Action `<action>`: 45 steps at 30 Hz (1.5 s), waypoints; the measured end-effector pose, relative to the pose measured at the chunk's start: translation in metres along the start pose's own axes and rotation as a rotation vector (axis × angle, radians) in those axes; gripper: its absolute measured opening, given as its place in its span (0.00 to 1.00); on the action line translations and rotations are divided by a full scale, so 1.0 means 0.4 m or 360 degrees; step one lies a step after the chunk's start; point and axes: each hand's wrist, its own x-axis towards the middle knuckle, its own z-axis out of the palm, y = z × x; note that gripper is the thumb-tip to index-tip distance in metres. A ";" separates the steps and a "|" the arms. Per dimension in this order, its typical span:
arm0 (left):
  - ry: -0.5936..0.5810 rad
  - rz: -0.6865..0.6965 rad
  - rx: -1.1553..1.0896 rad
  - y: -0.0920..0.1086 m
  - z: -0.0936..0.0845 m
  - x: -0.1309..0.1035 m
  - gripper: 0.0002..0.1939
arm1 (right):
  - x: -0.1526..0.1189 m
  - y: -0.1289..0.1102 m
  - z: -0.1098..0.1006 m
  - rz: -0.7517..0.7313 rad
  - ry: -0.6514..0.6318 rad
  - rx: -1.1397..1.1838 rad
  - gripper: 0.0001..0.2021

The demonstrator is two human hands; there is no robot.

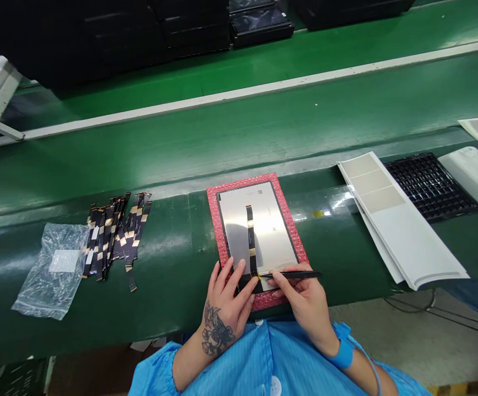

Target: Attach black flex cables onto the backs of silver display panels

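Note:
A silver display panel (268, 225) lies on a pink padded sheet (285, 208) in front of me. Down the panel's back runs a black flex cable (251, 234), its lower end by the panel's near edge. My left hand (227, 297) rests with fingers spread on the panel's lower left, a fingertip beside the cable's lower end. Dark tweezers (300, 274) are pinched in my right hand (305, 297), their tips pointing left to a small yellow spot near that end.
Many loose flex cables (110, 236) lie at the left beside a clear plastic bag (53, 269). White sheets (404, 225), a black tray (430, 187) and a white object (473, 176) are at the right. Black trays (261, 22) stand on the far green shelf (239, 69).

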 end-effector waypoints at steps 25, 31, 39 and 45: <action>-0.0509 0.0346 0.0180 -0.053 -0.028 0.044 0.29 | -0.008 0.011 -0.026 -0.0412 0.0001 -0.0037 0.14; -0.0522 0.0396 0.0167 -0.036 -0.026 0.028 0.29 | -0.009 0.014 -0.032 -0.0492 0.0009 -0.0087 0.12; -0.0606 0.0226 -0.0097 -0.031 -0.022 0.027 0.30 | -0.002 0.002 -0.042 -0.0354 -0.0015 0.0039 0.14; -0.0077 -0.0539 -0.0960 -0.038 -0.088 -0.005 0.33 | 0.043 -0.033 -0.097 -0.0435 0.0293 0.0169 0.19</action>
